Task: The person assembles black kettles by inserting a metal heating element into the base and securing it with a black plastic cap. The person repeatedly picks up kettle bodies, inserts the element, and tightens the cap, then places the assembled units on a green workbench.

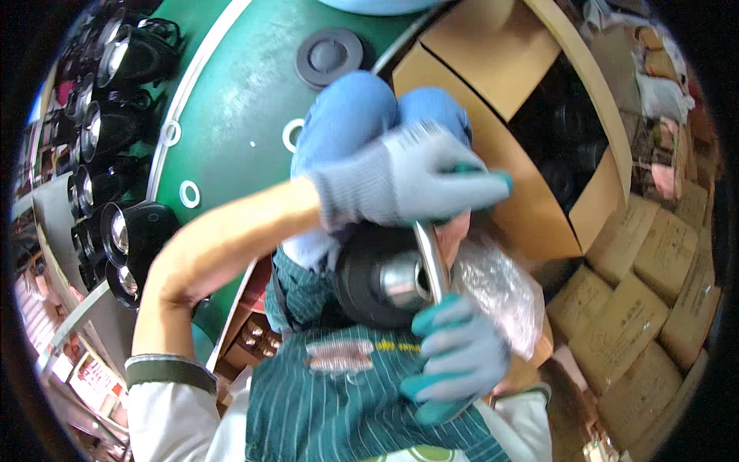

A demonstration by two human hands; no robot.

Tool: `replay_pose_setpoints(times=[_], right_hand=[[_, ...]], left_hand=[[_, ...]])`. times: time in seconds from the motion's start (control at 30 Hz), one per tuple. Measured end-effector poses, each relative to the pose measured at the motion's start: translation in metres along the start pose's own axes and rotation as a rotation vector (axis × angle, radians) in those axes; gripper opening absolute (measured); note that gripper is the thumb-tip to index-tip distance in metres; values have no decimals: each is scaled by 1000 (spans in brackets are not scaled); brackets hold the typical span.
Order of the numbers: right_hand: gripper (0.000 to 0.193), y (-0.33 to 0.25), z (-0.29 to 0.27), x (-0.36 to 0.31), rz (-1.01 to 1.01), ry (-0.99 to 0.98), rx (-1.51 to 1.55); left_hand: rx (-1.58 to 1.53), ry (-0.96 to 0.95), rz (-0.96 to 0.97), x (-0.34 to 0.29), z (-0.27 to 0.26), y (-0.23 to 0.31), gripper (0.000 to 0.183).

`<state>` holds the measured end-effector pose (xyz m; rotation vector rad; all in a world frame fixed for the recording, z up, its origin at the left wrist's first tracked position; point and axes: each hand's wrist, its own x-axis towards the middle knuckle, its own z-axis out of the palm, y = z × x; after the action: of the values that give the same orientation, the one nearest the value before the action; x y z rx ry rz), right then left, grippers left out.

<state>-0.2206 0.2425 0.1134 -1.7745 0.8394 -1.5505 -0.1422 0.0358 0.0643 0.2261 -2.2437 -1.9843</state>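
My left hand (427,177), in a grey glove with teal fingertips, is over my knees. Its outline is blurred, with fingers stretched toward the right and a gap between them. Right below its palm is the upper end of a shiny metal rod (433,262); whether they touch I cannot tell. Closer to my body, my right hand (458,358), gloved alike, is closed around the rod's lower part. In my lap rests a black round part (358,281) with a silver metal collar (402,282), close beside the rod. A pinkish patch beneath my left hand is unclear.
Black housings (135,231) line the left side. A dark disc (329,58) and white rings (189,194) lie on the green tabletop (239,100). An open cardboard box (508,177) holds dark parts at right. Clear plastic (500,292) sits nearby; closed cartons (616,323) are stacked beyond.
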Motion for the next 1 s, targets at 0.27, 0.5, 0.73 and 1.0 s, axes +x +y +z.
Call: replay_pose_setpoints(times=[0.27, 0.5, 0.73, 1.0], right_hand=[[60, 98, -25, 25, -86, 167, 857], [54, 124, -9, -15, 399, 187, 1169], [15, 101, -2, -17, -65, -11, 985], [26, 28, -2, -1, 68, -420, -36]], left_hand=[[560, 119, -169, -115, -28, 86, 51], [525, 265, -479, -142, 31, 125, 63], [178, 186, -458, -145, -14, 70, 71], [270, 195, 12, -89, -37, 26, 52]])
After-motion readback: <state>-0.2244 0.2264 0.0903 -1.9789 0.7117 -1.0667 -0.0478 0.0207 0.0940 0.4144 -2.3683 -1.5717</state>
